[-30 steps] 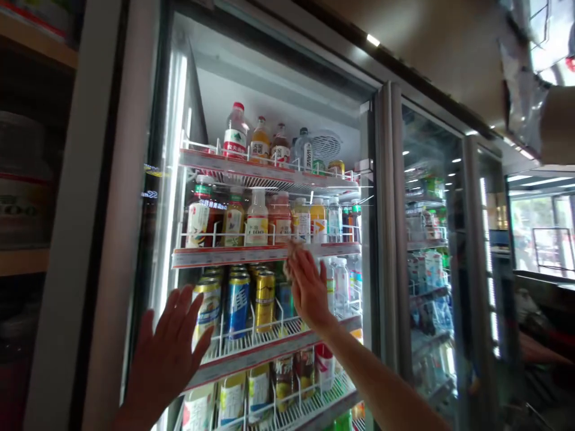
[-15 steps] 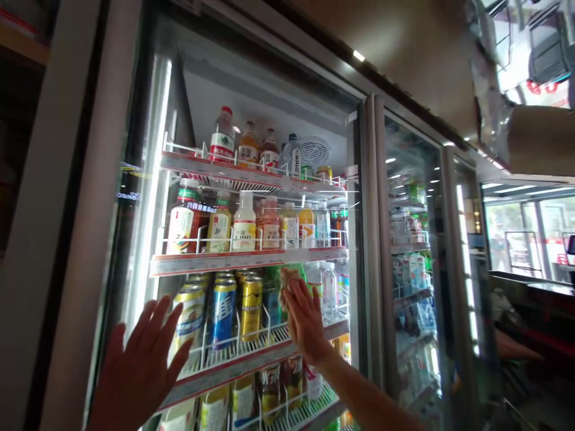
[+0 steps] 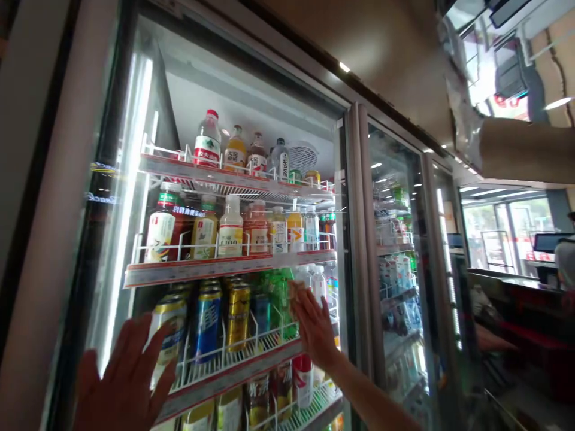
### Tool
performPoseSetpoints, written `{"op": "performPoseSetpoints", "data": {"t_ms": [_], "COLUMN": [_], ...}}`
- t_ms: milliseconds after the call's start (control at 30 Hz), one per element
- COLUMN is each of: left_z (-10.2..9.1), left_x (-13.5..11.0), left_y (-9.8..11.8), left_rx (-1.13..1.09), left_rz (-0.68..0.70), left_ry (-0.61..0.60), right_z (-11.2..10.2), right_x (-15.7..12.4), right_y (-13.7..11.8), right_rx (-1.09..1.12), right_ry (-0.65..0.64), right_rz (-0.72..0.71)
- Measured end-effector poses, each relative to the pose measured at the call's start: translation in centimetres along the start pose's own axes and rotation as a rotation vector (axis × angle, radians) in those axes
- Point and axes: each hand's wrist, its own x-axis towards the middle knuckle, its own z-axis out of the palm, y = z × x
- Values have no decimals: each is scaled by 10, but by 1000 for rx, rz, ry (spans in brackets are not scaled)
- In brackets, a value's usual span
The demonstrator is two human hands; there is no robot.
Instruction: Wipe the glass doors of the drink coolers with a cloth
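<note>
A closed glass door (image 3: pixel 251 78) of a drinks fridge stands in front of me. My right hand (image 3: pixel 314 326) presses a crumpled beige cloth (image 3: pixel 296 293) to the glass, in front of the green bottles (image 3: pixel 281 290) on the third shelf. At the lower left, my left hand (image 3: pixel 128 371) is raised with its fingers spread and nothing in it. Whether its palm touches the glass I cannot tell. Behind the glass near it are a white-and-gold can (image 3: pixel 168 326), a blue can (image 3: pixel 208 323) and a gold can (image 3: pixel 238 314).
Wire shelves hold rows of bottles, such as the red-capped bottle (image 3: pixel 208 140) on top. A metal door frame (image 3: pixel 359 239) divides this door from a second glass door (image 3: pixel 395 179). Far right are a counter (image 3: pixel 507 278) and part of a person (image 3: pixel 566 260).
My right hand and the cloth have shifted slightly right and down across the glass. My left hand sits a little lower. The whole view has turned somewhat to the right.
</note>
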Motion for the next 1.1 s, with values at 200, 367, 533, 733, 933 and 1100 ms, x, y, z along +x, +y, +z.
{"op": "performPoseSetpoints", "data": {"t_ms": [200,367,533,733,933,1100], "left_z": [17,26,28,28,31,10], "left_x": [3,-10,-14,-14,-14,34], "left_y": [51,58,55,57,52,36], "left_rx": [-56,-64,-56,-33,-21,-80], "left_rz": [16,19,-2,-9,10,-95], "left_ry": [67,30,24,43,81,219], "right_z": [5,-2,-4,-12,-7,0], "right_x": [-11,-72,-18,-51,53,89], "right_y": [54,60,112,96,140,149], "right_rx": [-91,-28,-21,43,83,107], "right_ry": [197,139,145,143,223,293], "right_rz": [387,392,398,321,351,344]}}
